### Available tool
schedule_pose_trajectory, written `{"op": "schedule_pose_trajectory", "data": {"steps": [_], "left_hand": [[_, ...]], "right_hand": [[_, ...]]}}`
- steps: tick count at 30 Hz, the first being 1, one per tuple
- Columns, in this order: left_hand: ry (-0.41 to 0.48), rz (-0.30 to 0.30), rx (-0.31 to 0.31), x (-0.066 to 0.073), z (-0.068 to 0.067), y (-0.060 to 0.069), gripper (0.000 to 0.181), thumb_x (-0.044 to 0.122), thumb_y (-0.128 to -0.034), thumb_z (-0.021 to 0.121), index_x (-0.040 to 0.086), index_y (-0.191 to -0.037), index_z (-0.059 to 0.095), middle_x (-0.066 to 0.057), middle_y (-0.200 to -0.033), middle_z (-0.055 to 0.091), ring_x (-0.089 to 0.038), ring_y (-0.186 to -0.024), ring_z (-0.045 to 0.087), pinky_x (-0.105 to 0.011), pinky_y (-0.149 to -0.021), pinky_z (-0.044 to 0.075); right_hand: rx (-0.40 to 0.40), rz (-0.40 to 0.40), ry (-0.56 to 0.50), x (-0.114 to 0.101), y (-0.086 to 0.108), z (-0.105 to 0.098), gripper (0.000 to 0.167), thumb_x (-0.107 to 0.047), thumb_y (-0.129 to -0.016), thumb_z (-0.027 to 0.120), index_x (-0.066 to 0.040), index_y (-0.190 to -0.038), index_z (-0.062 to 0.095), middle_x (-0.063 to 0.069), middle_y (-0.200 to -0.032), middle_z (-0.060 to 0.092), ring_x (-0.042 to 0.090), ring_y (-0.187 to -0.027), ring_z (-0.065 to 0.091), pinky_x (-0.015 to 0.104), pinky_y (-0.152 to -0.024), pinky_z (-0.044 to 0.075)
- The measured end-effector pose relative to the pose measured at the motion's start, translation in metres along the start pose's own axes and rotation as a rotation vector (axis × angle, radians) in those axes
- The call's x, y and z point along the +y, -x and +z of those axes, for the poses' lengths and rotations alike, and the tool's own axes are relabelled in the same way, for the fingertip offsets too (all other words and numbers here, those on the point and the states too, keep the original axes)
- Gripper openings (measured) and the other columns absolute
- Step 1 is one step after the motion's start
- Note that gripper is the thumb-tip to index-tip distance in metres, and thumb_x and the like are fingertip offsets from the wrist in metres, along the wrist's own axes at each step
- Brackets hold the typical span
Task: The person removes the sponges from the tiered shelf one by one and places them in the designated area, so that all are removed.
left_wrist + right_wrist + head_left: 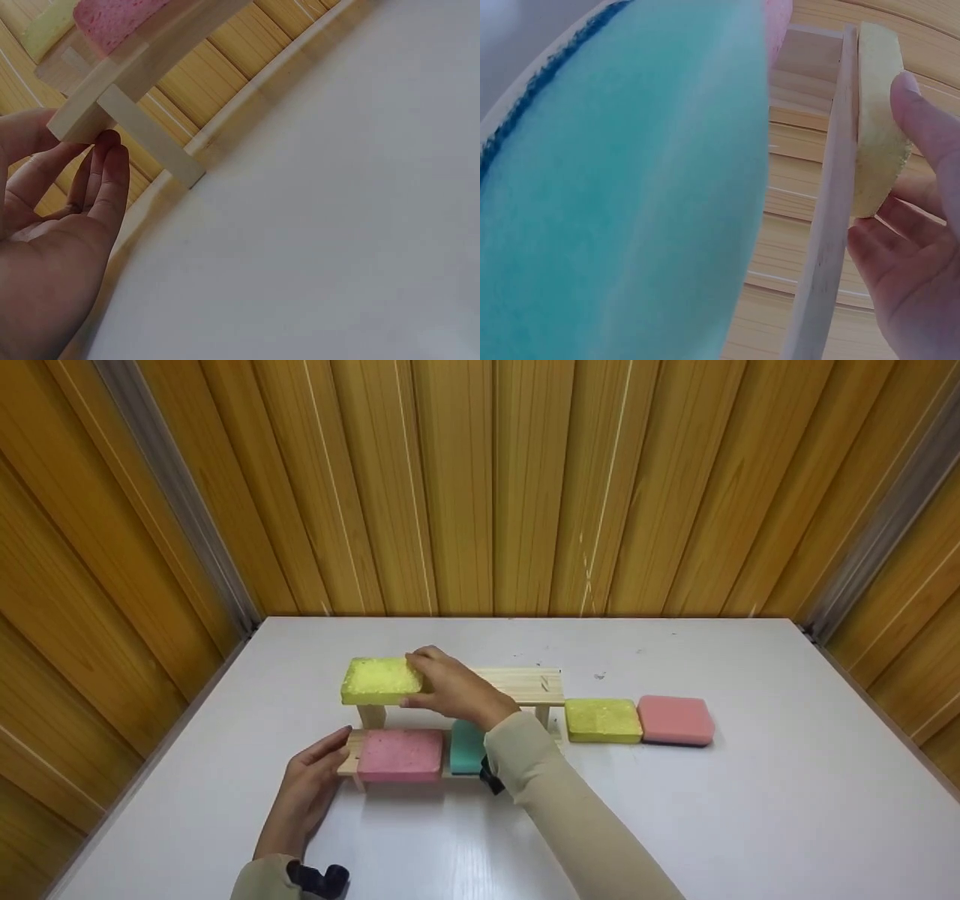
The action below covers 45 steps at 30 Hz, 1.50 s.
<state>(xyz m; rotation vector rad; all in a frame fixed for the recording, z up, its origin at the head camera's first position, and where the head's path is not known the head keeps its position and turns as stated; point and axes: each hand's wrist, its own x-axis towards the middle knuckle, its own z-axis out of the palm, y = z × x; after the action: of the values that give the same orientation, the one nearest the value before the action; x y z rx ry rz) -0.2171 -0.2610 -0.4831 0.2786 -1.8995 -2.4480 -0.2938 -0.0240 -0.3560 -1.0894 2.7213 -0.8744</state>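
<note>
A two-level wooden rack (pixel 525 684) stands on the white table. On the left end of its upper board lies a yellow sponge (pixel 381 679), which my right hand (pixel 457 688) grips at its right end; the right wrist view shows this sponge (pixel 877 120) flat against the board, thumb on one side. My left hand (pixel 306 787) holds the left end of the lower board, fingers and thumb around it in the left wrist view (pixel 67 202). A pink sponge (pixel 401 754) and a teal sponge (pixel 466 746) rest on the lower board, the teal one partly behind my right sleeve.
Right of the rack, a second yellow sponge (pixel 603 720) and a salmon-pink sponge with a dark underside (pixel 676 720) lie side by side on the table (pixel 787 810). Wood-patterned panels (pixel 525 487) rise behind the table and at both sides.
</note>
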Motion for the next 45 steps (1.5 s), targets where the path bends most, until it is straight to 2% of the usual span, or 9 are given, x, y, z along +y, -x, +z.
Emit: {"op": "schedule_pose_trajectory", "data": {"steps": [8, 13, 17, 21, 29, 36, 45], "left_hand": [[-0.016, -0.01, 0.02, -0.001, 0.0, -0.002, 0.052, 0.0, -0.0892, 0.059, -0.005, -0.139, 0.045, -0.012, -0.145, 0.046, -0.019, -0.132, 0.044, -0.021, -0.101, 0.049], [-0.011, -0.01, 0.022, -0.001, 0.0, -0.003, 0.052, -0.001, -0.0891, 0.059, -0.005, -0.139, 0.045, -0.013, -0.145, 0.046, -0.014, -0.125, 0.049, -0.022, -0.101, 0.049], [-0.019, -0.015, 0.013, 0.0, -0.001, -0.002, 0.053, 0.001, -0.0901, 0.059, -0.004, -0.14, 0.043, -0.015, -0.148, 0.041, -0.021, -0.132, 0.044, -0.023, -0.102, 0.048], [-0.041, -0.014, 0.004, 0.0, -0.001, -0.001, 0.054, 0.003, -0.0906, 0.059, -0.004, -0.142, 0.042, -0.016, -0.151, 0.038, -0.026, -0.138, 0.037, -0.023, -0.103, 0.046], [-0.03, -0.01, 0.012, -0.001, 0.001, -0.003, 0.052, 0.001, -0.0902, 0.059, -0.005, -0.14, 0.044, -0.016, -0.149, 0.041, -0.023, -0.137, 0.038, -0.023, -0.104, 0.045], [-0.04, -0.004, -0.019, -0.001, 0.001, -0.003, 0.055, 0.002, -0.0915, 0.058, -0.005, -0.142, 0.039, -0.018, -0.151, 0.036, -0.029, -0.142, 0.033, -0.028, -0.108, 0.041], [0.004, -0.01, 0.002, -0.001, 0.0, -0.004, 0.054, 0.0, -0.09, 0.058, -0.006, -0.141, 0.041, -0.017, -0.149, 0.039, -0.026, -0.137, 0.038, -0.024, -0.103, 0.047]], "right_hand": [[0.018, -0.03, 0.006, 0.003, 0.001, -0.001, 0.068, -0.028, -0.087, 0.071, 0.0, -0.143, 0.043, 0.013, -0.142, 0.046, 0.024, -0.131, 0.046, 0.033, -0.114, 0.039], [-0.004, -0.029, 0.017, 0.004, 0.002, -0.003, 0.072, -0.03, -0.086, 0.071, 0.0, -0.144, 0.041, 0.014, -0.145, 0.044, 0.025, -0.135, 0.042, 0.033, -0.115, 0.037], [-0.031, -0.013, 0.019, 0.005, 0.003, -0.003, 0.069, -0.031, -0.087, 0.071, -0.001, -0.142, 0.044, 0.015, -0.148, 0.042, 0.027, -0.139, 0.038, 0.035, -0.118, 0.033], [-0.033, -0.012, -0.001, 0.007, 0.004, -0.003, 0.062, -0.03, -0.086, 0.071, -0.002, -0.137, 0.05, 0.015, -0.144, 0.046, 0.027, -0.135, 0.043, 0.035, -0.114, 0.039], [-0.035, 0.004, -0.051, 0.01, 0.007, -0.007, 0.059, -0.028, -0.084, 0.074, -0.003, -0.135, 0.054, 0.013, -0.141, 0.049, 0.025, -0.13, 0.047, 0.035, -0.11, 0.043], [-0.042, 0.002, -0.075, 0.012, 0.011, -0.011, 0.059, -0.027, -0.083, 0.075, -0.003, -0.133, 0.055, 0.012, -0.14, 0.051, 0.024, -0.126, 0.05, 0.035, -0.105, 0.048], [-0.053, -0.004, -0.094, 0.015, 0.013, -0.014, 0.048, -0.026, -0.082, 0.076, -0.003, -0.122, 0.062, 0.011, -0.136, 0.054, 0.022, -0.121, 0.052, 0.034, -0.1, 0.05]]}}
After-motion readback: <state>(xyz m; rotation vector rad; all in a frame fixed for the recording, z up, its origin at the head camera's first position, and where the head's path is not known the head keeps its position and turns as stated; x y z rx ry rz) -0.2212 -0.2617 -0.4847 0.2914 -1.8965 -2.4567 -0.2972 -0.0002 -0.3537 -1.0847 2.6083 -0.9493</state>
